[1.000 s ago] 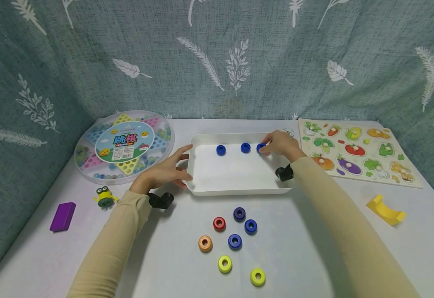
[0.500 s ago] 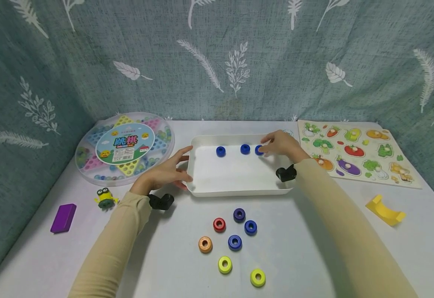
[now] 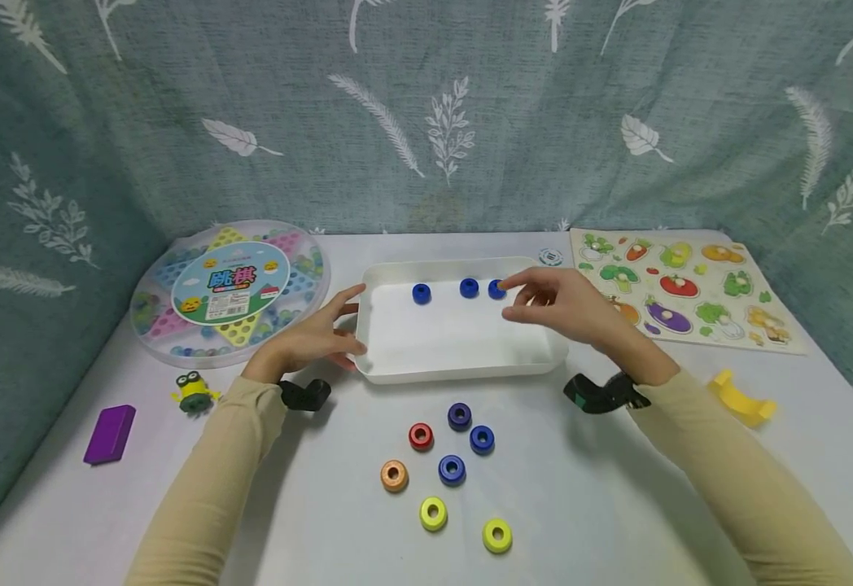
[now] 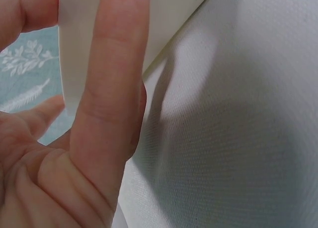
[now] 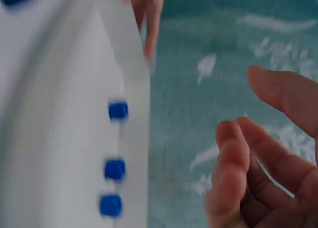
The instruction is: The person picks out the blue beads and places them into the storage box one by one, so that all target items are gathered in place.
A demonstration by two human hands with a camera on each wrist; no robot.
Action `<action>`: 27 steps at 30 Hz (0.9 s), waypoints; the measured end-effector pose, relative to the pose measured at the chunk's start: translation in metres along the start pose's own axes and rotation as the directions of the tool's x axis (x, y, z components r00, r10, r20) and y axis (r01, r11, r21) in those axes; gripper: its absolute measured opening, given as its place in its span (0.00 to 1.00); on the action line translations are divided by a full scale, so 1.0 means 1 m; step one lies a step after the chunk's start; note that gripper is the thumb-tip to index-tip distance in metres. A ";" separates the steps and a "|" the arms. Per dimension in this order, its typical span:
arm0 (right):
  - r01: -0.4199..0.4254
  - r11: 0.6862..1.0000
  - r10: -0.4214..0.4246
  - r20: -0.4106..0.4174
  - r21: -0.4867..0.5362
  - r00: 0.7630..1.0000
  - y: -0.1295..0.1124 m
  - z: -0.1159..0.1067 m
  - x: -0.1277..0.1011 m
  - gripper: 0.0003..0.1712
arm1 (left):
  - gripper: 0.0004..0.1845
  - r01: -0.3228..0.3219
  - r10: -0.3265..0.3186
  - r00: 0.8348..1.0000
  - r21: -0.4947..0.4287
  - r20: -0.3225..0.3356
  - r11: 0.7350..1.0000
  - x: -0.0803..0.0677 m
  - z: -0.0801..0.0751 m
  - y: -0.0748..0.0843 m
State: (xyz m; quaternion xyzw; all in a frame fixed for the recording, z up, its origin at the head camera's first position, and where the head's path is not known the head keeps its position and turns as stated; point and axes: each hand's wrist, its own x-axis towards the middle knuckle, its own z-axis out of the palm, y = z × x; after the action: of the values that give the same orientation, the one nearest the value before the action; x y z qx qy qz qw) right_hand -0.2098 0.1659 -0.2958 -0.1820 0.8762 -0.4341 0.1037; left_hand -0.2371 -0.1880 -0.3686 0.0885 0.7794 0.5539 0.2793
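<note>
The white tray [image 3: 463, 358] is steadied at its left end by the left hand [image 3: 317, 338], whose fingers [image 4: 112, 89] are laid straight against the wall, while the right hand [image 3: 566, 305] is held above the tray's right part with fingers loosely spread and nothing pinched. 3 small blue rings [image 3: 469, 287], thick and glossy with open centres, are lined along the far wall inside the tray. They could probably be knocked out of line if the nearest one were brushed by the right fingertips or the tray were nudged.
</note>
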 end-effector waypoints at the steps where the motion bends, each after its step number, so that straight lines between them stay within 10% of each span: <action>1: 0.007 1.000 -0.007 0.004 0.021 1.000 -0.001 0.005 -0.008 0.22 | 0.54 0.001 -0.001 1.000 0.001 -0.002 1.000 0.000 0.000 0.000; 11: -0.074 0.959 0.014 0.211 0.274 0.977 0.026 0.071 -0.060 0.25 | 0.53 -0.004 0.004 1.000 -0.003 -0.001 1.000 -0.001 -0.002 0.000; 27: -0.087 0.967 0.036 0.212 0.238 0.977 0.038 0.108 -0.065 0.19 | 0.54 -0.014 0.014 1.000 -0.017 0.014 1.000 0.000 0.000 0.000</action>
State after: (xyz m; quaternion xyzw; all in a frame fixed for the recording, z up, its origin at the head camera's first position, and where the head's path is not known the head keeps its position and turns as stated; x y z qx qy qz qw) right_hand -0.1225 0.1352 -0.3899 -0.1843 0.8055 -0.5146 0.2289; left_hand -0.2369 -0.1884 -0.3683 0.0957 0.7721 0.5616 0.2816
